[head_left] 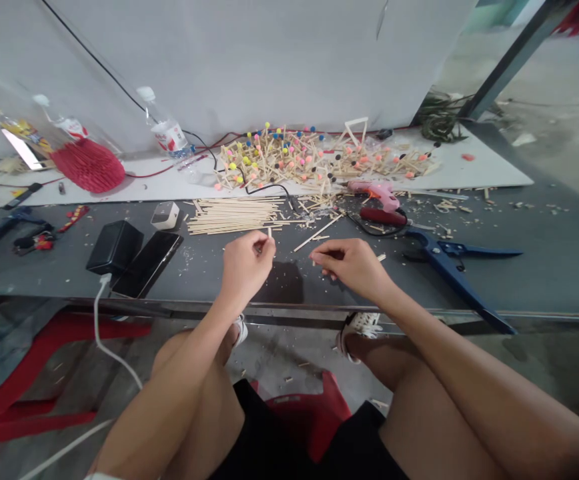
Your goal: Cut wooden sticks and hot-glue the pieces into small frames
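Observation:
My left hand [248, 262] is closed in a pinch over the dark table's front part. A short wooden stick piece [270, 233] pokes up between its thumb and finger. To the right of it, my right hand [352, 263] is also pinched, with a tiny pale tip at its fingers; what that is I cannot make out. Just ahead of the two hands lies a single long thin wooden stick [318, 232]. Behind my left hand is a flat pile of wooden sticks [234, 215]. Another stick end [381, 257] shows beside my right wrist.
Many stick pieces with coloured balls [279, 157] are heaped on a white board [494, 163]. At right are a pink glue gun [377, 193] and blue-handled cutters [449, 267]. A phone [148, 265], black power adapter [115, 247] and plastic bottle [164, 127] stand left.

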Motion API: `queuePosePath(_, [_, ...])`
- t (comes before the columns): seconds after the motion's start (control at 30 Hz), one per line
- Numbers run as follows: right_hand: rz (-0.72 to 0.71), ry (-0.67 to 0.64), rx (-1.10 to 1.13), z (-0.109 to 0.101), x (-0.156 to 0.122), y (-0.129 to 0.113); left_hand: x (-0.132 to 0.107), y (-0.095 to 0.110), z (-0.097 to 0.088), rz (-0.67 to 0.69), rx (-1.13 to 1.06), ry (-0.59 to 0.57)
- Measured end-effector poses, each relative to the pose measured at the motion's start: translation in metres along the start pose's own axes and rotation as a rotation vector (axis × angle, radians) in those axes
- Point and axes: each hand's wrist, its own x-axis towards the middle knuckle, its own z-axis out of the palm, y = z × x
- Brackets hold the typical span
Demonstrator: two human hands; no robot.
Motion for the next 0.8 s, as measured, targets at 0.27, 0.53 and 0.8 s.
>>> queuePosePath(0.27, [-0.015,0.048,0.299,-0.001,-0.004,-0.011,-0.015,0.009,0.015,0.115,0.136,-0.195])
queuePosePath(0.53, [-0.041,0.042,0.291,0.007,-0.010,-0.019,-0.029,0.028,0.029,0.016,-0.263,-0.210])
queuePosePath(0.8, [-0.248,0.070,-0.129,-0.006,-0.013,-0.027,-0.021,0.027,0.018,0.052,-0.361,-0.247])
